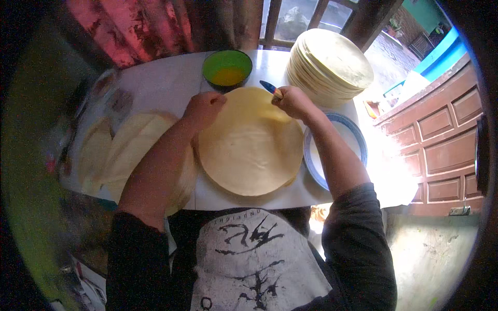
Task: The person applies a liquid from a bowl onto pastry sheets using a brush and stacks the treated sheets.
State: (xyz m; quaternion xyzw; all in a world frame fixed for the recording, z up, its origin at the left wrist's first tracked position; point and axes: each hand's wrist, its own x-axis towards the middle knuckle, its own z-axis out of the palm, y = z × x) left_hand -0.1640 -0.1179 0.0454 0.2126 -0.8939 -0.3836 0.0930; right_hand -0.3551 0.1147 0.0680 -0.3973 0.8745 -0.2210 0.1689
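A pale round sheet [249, 151], like a thin flatbread or wrapper, lies before me on what seems a stack. At its upper left edge is my left hand [206, 107], fingers curled; whether it pinches the rim I cannot tell. My right hand [293, 102] is closed on a small tool with a dark pointed blade-like end [267, 85], over the sheet's upper right. The sheet's upper part looks yellower and glossy. Just beyond it stands a green bowl [227, 69] with yellow liquid. A blue-rimmed dish [363, 145] sits partly under my right forearm.
A tall stack of pale round sheets [334, 58] stands at the table's back right. More sheets [132, 136] lie overlapping on the left, partly behind my left forearm. The white table [167, 74] reaches a window and a red curtain. A brown panelled door [443, 120] is at the right.
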